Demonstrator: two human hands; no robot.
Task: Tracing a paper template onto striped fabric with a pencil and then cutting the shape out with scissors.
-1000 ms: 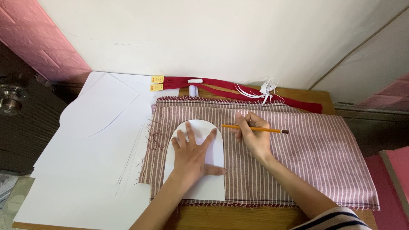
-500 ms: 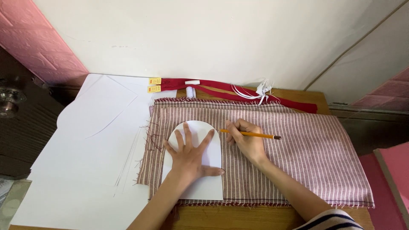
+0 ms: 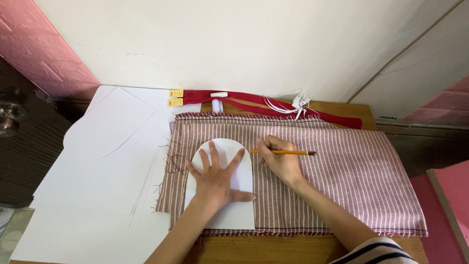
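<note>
While the left hand [image 3: 217, 178] is lying flat with its fingers spread wide, it is pressing down on a white paper pattern [image 3: 222, 215] with a rounded top, which is resting on the left part of a red-and-white striped fabric [image 3: 351, 181]. Just to its right, the right hand [image 3: 279, 159] is pinching a yellow pencil [image 3: 288, 152] between thumb and fingers, the pencil lying nearly level with its dark end pointing right and its writing end sitting at the right edge of the pattern's curve. That fabric is covering most of the right half of the wooden table [image 3: 293, 247], its frayed edges running along the left side and near the front edge. Large white paper sheets [image 3: 93, 181] are spreading over the left half of the table, reaching under the fabric's left edge. Along the back edge, close to the wall, a red strip of cloth [image 3: 273, 105] is lying lengthwise, with small yellow tags [image 3: 176, 98] at its left end, a short white stick [image 3: 219, 94] on it, and a bundle of white cords [image 3: 293, 102] toward its right. A striped sleeve [image 3: 376, 252] is showing on the right arm at the front edge.
</note>
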